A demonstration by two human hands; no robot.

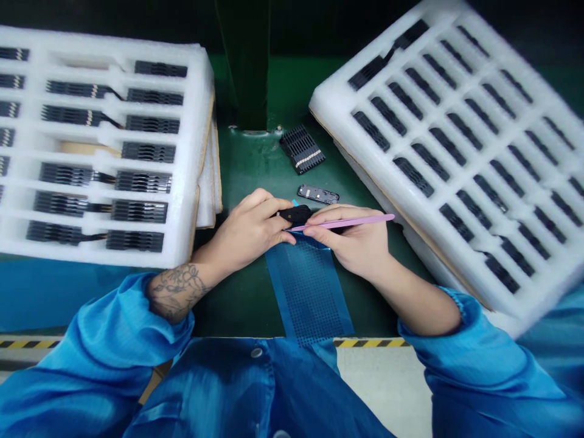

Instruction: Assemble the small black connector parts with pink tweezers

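My left hand pinches a small black part between thumb and fingers, just above a blue perforated sheet lying on the green bench. My right hand grips a thin pink stick like a pen, its tip touching the black part. Both hands meet over the top end of the blue sheet. Blue sleeves cover both forearms.
A white foam tray with rows of black parts lies at the left on a stack. Another white foam tray leans at the right. A black ribbed part and a small dark board rest behind the hands. A green post stands at the back.
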